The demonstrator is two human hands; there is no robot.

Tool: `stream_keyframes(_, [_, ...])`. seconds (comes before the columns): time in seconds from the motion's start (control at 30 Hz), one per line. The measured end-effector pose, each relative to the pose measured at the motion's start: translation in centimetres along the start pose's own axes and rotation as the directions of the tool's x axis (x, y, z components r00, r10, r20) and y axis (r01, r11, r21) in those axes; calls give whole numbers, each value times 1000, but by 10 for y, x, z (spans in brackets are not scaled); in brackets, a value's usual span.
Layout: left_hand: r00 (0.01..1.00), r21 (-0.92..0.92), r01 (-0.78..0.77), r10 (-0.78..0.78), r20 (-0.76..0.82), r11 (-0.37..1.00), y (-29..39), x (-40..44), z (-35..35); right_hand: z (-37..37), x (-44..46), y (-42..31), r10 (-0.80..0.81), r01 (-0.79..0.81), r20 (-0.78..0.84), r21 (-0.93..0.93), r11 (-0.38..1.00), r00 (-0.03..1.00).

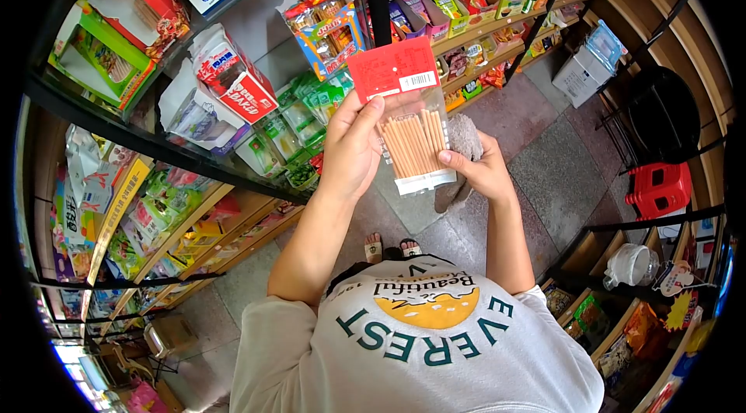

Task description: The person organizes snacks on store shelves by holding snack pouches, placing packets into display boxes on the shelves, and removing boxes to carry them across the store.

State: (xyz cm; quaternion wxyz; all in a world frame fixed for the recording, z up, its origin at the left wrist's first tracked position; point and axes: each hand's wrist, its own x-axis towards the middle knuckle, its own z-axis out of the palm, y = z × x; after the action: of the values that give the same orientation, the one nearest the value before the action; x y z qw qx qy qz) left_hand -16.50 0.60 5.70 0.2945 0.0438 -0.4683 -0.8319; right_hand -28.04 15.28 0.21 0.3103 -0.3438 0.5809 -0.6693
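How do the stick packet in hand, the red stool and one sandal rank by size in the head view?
1. Stick packet, though its nearness enlarges it
2. Red stool
3. Sandal

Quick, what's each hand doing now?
Left hand: closed, holding the stick packet.
Right hand: closed, holding the packet's edge and a fuzzy grey thing.

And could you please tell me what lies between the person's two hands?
In the head view, a packet of thin sticks lies between the left hand and the right hand, with a grey, cloth-like item beside the right.
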Motion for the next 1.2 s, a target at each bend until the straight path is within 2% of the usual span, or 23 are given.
stream_keyframes(0.33, [1000, -6, -1, 1, 24, 1000, -2, 1, -3, 0, 1, 0, 7, -7, 8, 12, 1000, 1000])
stream_keyframes(0.43, [1000, -8, -2, 2, 7, 1000, -1, 2, -2, 2, 4, 3, -65, 66, -31, 17, 998, 997])
stream_keyframes(0.5, [999, -25, -8, 7, -32, 1000, -3, 3, -5, 4, 8, 6, -268, 236, -306, -139, 962, 913])
stream_keyframes(0.6, [997, -36, -4, 1, -81, 999, -5, 3, -8, 9, 6, -8, -269, 210, -376, -192, 959, 887])
stream_keyframes(0.63, [996, -33, 12, -15, -88, 999, -5, 3, -8, 14, 3, -19, -176, 156, -352, -86, 984, 919])
stream_keyframes(0.67, [996, -33, 16, -19, -84, 999, -6, 3, -6, 14, 4, -14, -175, 155, -358, -86, 984, 917])
stream_keyframes(0.73, [997, -2, 18, -18, -74, 1000, -5, 3, -3, 13, 10, -1, -378, 294, -346, -272, 916, 859])
stream_keyframes(0.83, [999, -5, 21, -21, -42, 1000, -4, 3, -6, 20, 7, -11, -398, 288, -365, -319, 903, 842])
stream_keyframes(0.87, [999, -3, 21, -21, -43, 1000, -5, 4, -6, 23, 7, -18, -457, 315, -306, -415, 854, 835])
stream_keyframes(0.9, [992, -64, 22, -30, -120, 998, -8, 6, -4, 26, 8, -25, -512, 344, -246, -503, 793, 823])
stream_keyframes(0.93, [980, -127, 23, -47, -193, 992, -11, 7, -1, 29, 9, -30, -586, 403, -119, -617, 676, 802])
stream_keyframes(0.97, [980, -198, 139, -163, -110, 970, -9, 5, 5, 30, 8, -19, -485, 317, -64, -680, 661, 872])
stream_keyframes(1.0, [979, -202, 154, -177, -99, 967, -8, 2, 9, 32, 13, -11, -490, 381, -15, -610, 695, 872])
stream_keyframes(1.03, [979, -178, 175, -190, -73, 968, -5, 0, 12, 29, 15, -4, -301, 259, -63, -364, 895, 952])
stream_keyframes(1.07, [978, -153, 192, -202, -47, 969, -1, 0, 15, 25, 17, -1, -100, 96, -51, -82, 992, 994])
stream_keyframes(1.13, [980, -23, 200, -201, -9, 979, 7, 1, 7, 12, 16, -9, 65, -38, -69, 342, 939, 995])
stream_keyframes(1.17, [987, 165, 151, -139, -81, 975, 7, 0, 6, 1, 21, 6, 70, -34, -70, 424, 905, 995])
stream_keyframes(1.2, [989, 350, 105, -60, -135, 931, 8, 0, 6, -4, 22, 11, 71, -27, -88, 426, 904, 994])
